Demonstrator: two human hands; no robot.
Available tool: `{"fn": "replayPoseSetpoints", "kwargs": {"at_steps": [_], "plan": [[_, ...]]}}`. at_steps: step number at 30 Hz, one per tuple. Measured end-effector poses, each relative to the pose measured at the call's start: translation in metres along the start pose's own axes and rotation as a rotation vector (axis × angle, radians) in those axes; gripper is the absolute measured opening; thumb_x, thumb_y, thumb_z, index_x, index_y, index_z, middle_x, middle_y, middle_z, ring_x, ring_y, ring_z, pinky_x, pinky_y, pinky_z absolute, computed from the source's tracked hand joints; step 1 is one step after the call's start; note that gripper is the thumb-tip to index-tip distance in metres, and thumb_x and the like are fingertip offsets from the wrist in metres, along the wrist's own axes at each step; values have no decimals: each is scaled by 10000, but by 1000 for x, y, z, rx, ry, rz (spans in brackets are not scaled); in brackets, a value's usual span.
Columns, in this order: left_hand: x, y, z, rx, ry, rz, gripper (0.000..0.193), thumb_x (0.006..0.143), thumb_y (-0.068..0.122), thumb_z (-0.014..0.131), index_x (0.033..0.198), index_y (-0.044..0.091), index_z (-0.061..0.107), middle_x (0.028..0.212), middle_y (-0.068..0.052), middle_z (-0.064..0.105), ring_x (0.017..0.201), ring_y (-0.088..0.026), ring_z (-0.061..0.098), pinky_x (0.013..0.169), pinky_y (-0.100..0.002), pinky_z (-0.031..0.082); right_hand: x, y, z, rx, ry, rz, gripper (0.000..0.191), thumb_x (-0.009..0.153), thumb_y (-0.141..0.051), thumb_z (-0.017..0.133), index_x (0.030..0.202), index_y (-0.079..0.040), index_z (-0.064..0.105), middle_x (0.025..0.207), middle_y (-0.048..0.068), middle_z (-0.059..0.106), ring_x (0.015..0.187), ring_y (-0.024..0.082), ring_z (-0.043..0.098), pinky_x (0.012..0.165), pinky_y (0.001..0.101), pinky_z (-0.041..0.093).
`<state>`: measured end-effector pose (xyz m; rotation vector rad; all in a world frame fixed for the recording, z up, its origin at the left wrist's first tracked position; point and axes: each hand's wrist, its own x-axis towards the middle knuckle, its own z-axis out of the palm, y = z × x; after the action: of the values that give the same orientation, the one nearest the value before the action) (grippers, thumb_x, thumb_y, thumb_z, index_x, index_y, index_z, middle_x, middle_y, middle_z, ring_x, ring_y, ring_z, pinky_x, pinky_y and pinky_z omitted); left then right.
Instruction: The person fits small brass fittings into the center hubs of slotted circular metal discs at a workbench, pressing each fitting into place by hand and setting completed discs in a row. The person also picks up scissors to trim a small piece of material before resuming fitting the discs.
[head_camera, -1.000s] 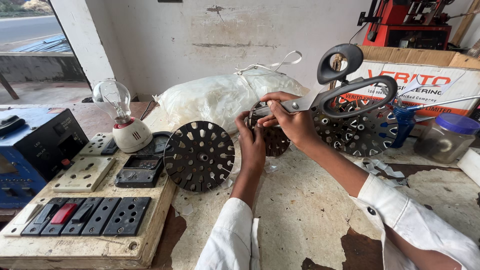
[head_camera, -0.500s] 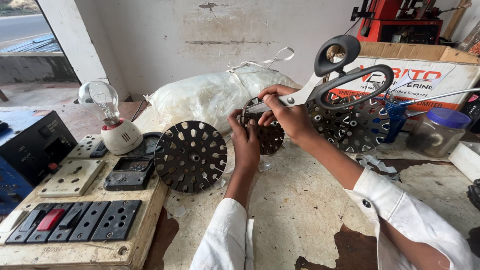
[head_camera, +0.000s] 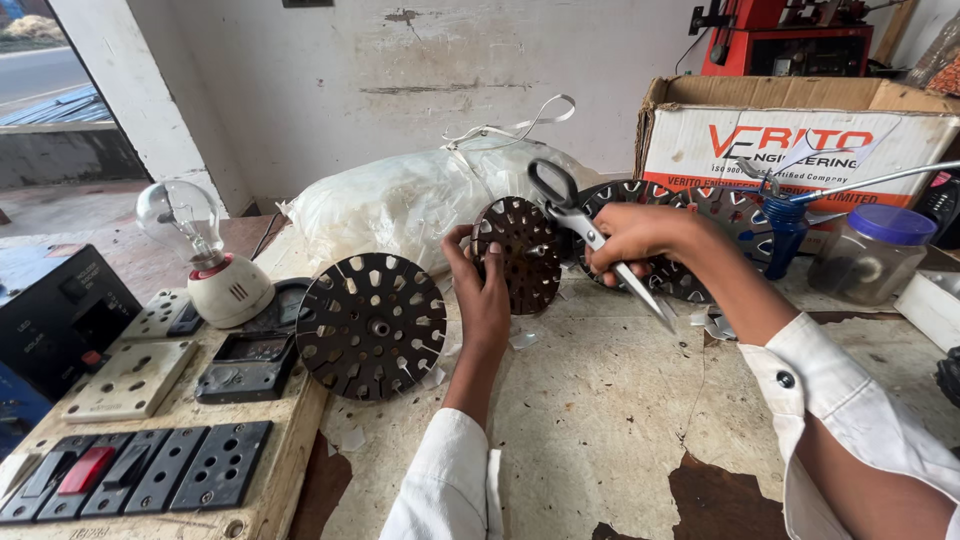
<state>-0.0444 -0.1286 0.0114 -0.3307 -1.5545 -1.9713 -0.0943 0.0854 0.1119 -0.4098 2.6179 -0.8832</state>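
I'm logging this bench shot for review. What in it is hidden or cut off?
- Head view: the right hand hides the middle of the grey-handled steel scissors.
- The left hand covers the near edge of the brown slotted metal disc.
- The dark slotted discs behind are partly hidden by the right forearm.
- The brown cardboard box is cut off at the right edge.

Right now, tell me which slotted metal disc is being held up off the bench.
The small rusty-brown disc, gripped upright in the left hand. The larger dark disc leans on the switch board, untouched.
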Motion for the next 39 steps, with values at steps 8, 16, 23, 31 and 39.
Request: {"fn": "replayPoseSetpoints", "kwargs": {"at_steps": [8,16,23,31,39], "plan": [[2,-12,2,-88,-17,10,320,1063,141,491,1353,74,372,1249,-147,602,1153,-202,602,982,-372,520,-1,-5,19,-391,136,244,364,762,-216,882,764,97,694,610,130,714,535,210,705,495,322,576],[4,-19,-2,-96,-7,43,322,1069,134,516,1352,62,381,1255,-144,591,1166,-189,589,1007,-348,484,3,-12,40,-737,590,-65,285,693,-180,879,825,30,739,774,194,746,738,313,760,655,420,619],[4,-22,-6,-175,59,-10,347,1032,148,582,1328,65,420,1160,-121,637,1048,-158,619,912,-308,512,43,13,66,-742,413,-185,96,740,74,728,833,99,737,891,293,712,846,354,757,701,436,606],[3,-7,-6,-179,130,-15,333,1015,200,653,1248,38,479,1083,-130,665,973,-140,631,822,-287,522,18,-10,62,-631,243,-28,334,674,-177,878,877,57,755,832,213,755,792,303,772,734,416,612],[-4,1,-6,38,-12,161,441,975,145,658,1319,28,407,1119,-140,661,1028,-154,657,893,-301,533,9,-15,60,-636,189,88,181,656,-84,857,793,15,792,842,169,781,781,263,759,747,396,591]]}}
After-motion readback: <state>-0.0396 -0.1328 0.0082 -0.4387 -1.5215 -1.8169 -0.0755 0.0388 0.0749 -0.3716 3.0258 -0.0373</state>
